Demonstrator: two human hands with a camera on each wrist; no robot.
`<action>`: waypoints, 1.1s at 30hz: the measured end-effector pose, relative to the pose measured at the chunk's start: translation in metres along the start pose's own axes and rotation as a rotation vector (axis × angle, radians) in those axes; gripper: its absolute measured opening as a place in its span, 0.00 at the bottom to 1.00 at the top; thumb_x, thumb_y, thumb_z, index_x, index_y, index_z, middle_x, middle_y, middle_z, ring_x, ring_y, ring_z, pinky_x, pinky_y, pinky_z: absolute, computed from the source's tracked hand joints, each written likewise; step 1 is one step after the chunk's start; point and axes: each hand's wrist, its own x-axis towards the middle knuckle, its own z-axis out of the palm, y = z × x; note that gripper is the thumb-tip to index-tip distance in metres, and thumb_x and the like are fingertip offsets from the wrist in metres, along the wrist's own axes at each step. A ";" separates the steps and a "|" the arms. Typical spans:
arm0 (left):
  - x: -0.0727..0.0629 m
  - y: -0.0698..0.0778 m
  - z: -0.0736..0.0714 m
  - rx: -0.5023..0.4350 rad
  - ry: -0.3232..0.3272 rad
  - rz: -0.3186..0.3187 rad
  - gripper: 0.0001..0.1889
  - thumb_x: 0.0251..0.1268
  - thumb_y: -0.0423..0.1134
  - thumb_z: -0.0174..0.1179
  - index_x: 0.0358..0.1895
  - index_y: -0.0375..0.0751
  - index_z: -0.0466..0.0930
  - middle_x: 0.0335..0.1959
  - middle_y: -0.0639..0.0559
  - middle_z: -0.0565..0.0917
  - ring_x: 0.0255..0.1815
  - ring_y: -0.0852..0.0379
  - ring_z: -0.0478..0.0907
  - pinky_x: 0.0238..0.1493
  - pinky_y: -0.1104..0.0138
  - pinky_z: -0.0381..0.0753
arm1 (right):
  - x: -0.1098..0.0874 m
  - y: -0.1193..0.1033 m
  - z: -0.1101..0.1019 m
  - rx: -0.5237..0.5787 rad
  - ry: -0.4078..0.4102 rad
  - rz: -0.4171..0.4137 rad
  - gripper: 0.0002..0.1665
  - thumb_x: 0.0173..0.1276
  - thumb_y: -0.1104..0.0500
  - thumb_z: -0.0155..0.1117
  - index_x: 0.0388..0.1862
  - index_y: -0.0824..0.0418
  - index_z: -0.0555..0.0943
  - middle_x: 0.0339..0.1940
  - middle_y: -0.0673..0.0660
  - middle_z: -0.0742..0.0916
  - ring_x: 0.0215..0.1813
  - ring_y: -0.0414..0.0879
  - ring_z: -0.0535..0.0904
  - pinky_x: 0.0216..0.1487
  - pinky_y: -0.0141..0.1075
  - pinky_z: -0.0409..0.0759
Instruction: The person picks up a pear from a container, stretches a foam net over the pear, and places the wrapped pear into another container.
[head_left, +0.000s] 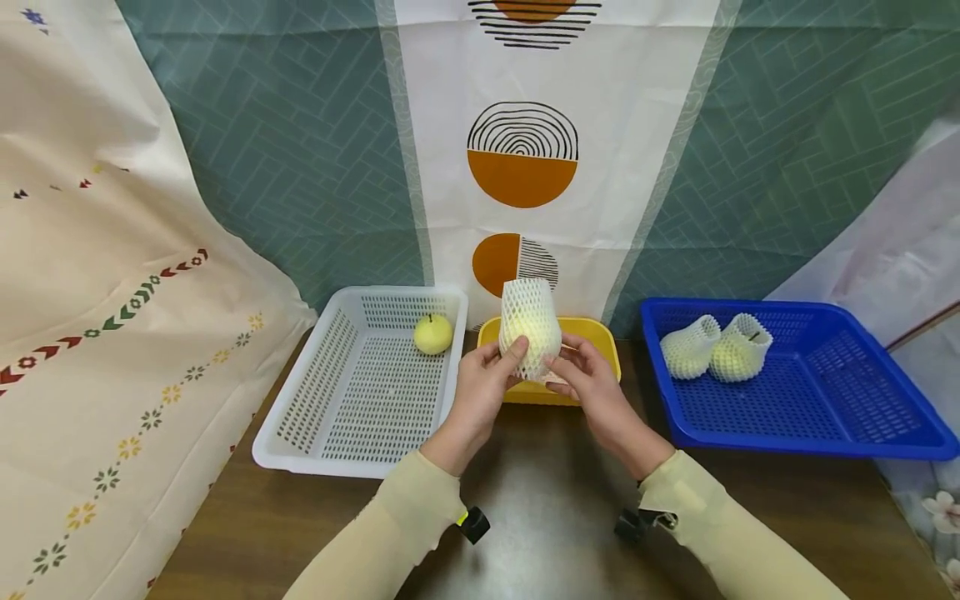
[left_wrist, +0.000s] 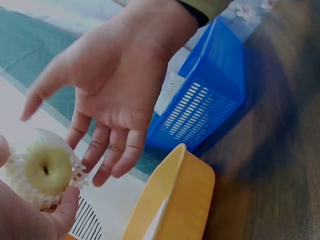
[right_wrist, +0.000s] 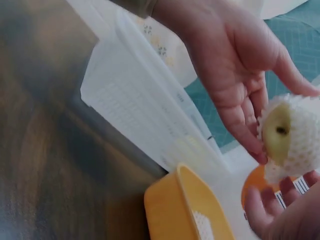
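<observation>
A round yellow pear in a white foam net sleeve (head_left: 528, 329) is held up over the yellow bin (head_left: 551, 393). My left hand (head_left: 480, 387) grips it, thumb across the front of the net and fingers behind. In the right wrist view the bare bottom of the pear (right_wrist: 278, 131) shows at the sleeve's opening, pinched by that hand. My right hand (head_left: 592, 383) is at the sleeve's lower right. Its fingers (left_wrist: 117, 150) are extended toward the net in the left wrist view, with the thumb spread away from it.
At left stands a white basket (head_left: 296, 400) with one bare pear (head_left: 432, 334). The blue basket (head_left: 825, 446) at right holds two net-covered pears (head_left: 738, 350). White netting (right_wrist: 204, 225) shows inside the yellow bin. A patterned curtain (head_left: 315, 150) hangs behind the wooden table (head_left: 540, 500).
</observation>
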 end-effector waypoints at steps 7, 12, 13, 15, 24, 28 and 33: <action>-0.001 -0.005 -0.001 -0.026 -0.030 0.013 0.31 0.60 0.59 0.57 0.57 0.37 0.73 0.49 0.45 0.80 0.45 0.56 0.81 0.50 0.64 0.80 | 0.005 0.003 -0.005 0.079 0.029 0.012 0.26 0.67 0.45 0.58 0.55 0.57 0.64 0.54 0.56 0.75 0.56 0.44 0.76 0.63 0.43 0.72; -0.001 -0.007 -0.005 0.044 -0.015 0.013 0.34 0.60 0.60 0.56 0.61 0.40 0.67 0.50 0.44 0.82 0.44 0.57 0.80 0.48 0.63 0.80 | 0.006 0.002 -0.005 0.116 0.050 -0.006 0.27 0.62 0.51 0.65 0.53 0.56 0.63 0.53 0.58 0.77 0.50 0.44 0.81 0.53 0.36 0.79; -0.001 -0.007 -0.005 0.063 0.003 0.020 0.33 0.59 0.60 0.57 0.61 0.41 0.67 0.50 0.44 0.82 0.44 0.57 0.79 0.47 0.63 0.79 | 0.006 0.003 -0.005 0.105 0.068 -0.010 0.28 0.61 0.52 0.66 0.53 0.56 0.64 0.53 0.58 0.77 0.50 0.44 0.81 0.52 0.35 0.79; -0.001 -0.007 -0.006 0.104 0.051 0.050 0.32 0.59 0.59 0.58 0.60 0.42 0.68 0.50 0.45 0.81 0.46 0.57 0.78 0.48 0.64 0.79 | 0.008 0.004 -0.004 0.081 0.111 -0.012 0.31 0.58 0.52 0.69 0.54 0.57 0.64 0.53 0.57 0.76 0.50 0.44 0.81 0.50 0.33 0.80; -0.001 -0.007 -0.006 0.135 0.087 0.117 0.32 0.54 0.57 0.64 0.59 0.44 0.74 0.51 0.50 0.80 0.49 0.55 0.79 0.51 0.66 0.79 | 0.012 0.007 -0.003 -0.011 0.100 0.034 0.45 0.52 0.47 0.73 0.66 0.53 0.64 0.60 0.55 0.74 0.58 0.47 0.75 0.50 0.30 0.80; -0.001 -0.007 -0.008 0.100 0.097 0.090 0.32 0.52 0.59 0.64 0.58 0.45 0.75 0.52 0.51 0.81 0.50 0.57 0.79 0.51 0.66 0.78 | 0.010 0.004 -0.008 0.009 0.007 0.035 0.39 0.58 0.49 0.69 0.65 0.56 0.64 0.60 0.56 0.75 0.56 0.46 0.76 0.52 0.31 0.79; -0.002 -0.008 -0.011 0.019 0.059 0.034 0.28 0.57 0.58 0.61 0.57 0.46 0.75 0.51 0.50 0.82 0.48 0.59 0.79 0.50 0.66 0.76 | 0.011 -0.002 -0.009 0.050 -0.050 0.063 0.40 0.60 0.52 0.68 0.65 0.56 0.57 0.57 0.57 0.78 0.50 0.44 0.81 0.51 0.33 0.80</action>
